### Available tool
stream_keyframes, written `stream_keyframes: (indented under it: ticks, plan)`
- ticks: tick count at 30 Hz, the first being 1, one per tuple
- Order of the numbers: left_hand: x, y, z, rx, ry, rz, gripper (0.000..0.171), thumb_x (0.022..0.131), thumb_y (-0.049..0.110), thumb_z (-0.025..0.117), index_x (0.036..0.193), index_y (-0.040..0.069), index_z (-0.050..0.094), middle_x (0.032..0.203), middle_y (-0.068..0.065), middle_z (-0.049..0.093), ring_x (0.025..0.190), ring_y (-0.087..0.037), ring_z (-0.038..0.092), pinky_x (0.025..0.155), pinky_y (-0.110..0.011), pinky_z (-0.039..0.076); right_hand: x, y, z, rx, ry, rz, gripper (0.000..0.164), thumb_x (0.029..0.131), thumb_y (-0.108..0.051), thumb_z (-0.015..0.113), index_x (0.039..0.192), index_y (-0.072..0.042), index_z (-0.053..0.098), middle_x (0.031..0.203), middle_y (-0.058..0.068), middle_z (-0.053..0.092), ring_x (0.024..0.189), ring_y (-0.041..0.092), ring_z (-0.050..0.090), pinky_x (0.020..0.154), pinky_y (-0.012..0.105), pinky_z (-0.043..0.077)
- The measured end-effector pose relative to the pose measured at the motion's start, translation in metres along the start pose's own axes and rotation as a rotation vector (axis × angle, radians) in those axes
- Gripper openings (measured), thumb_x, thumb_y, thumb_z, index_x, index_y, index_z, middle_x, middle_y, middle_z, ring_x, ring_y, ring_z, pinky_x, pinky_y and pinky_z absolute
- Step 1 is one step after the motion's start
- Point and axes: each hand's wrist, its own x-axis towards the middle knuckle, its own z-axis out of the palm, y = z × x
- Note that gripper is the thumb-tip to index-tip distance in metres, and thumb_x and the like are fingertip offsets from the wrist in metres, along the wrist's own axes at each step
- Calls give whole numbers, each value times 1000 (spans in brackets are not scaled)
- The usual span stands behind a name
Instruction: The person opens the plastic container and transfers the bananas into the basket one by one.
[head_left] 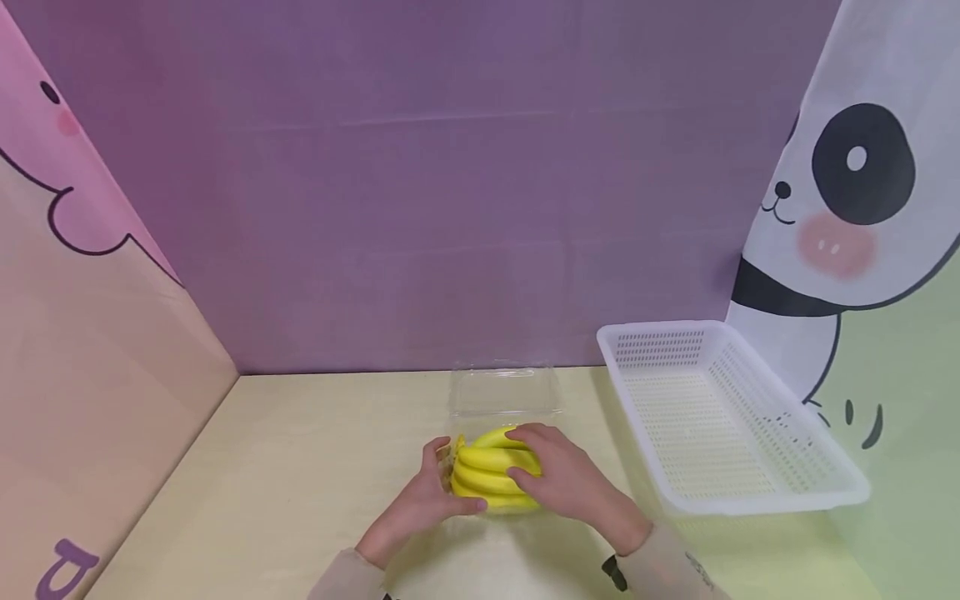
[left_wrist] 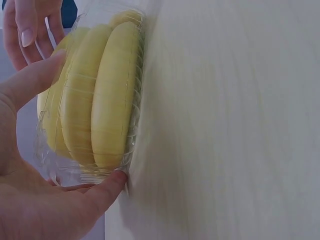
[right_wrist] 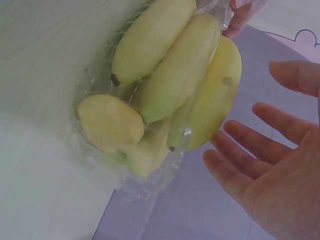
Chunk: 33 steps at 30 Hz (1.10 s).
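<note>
Purple wall (head_left: 450, 208) behind, bananas (head_left: 491, 482) heaped in their clear box (left_wrist: 75, 173); left hand (head_left: 424, 503) grips its end, right hand (head_left: 564, 473) spread loosely by them; one lopsided push could tip the box, spilling the top ones.

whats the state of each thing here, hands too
clear box: open, gripped by the left hand
lid: folded back, not over the bananas
bananas: unpeeled, lying in the box
white basket: upright, open-topped
left hand: thumb and fingers gripping the box
right hand: fingers spread beside the bananas, contact unclear
</note>
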Motion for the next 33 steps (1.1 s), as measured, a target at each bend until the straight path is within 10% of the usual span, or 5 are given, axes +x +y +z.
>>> stream_keyframes:
  ticks: [33]
  plan:
    - [2, -2, -3, -29, -41, 28, 117, 77, 17, 90, 156, -1, 5, 160, -33, 20, 143, -51, 33, 113, -62, 32, 17, 8, 25, -123, -209, -65, 59, 85, -24, 78, 139, -16, 54, 115, 4, 65, 98, 19, 60, 85, 40, 52]
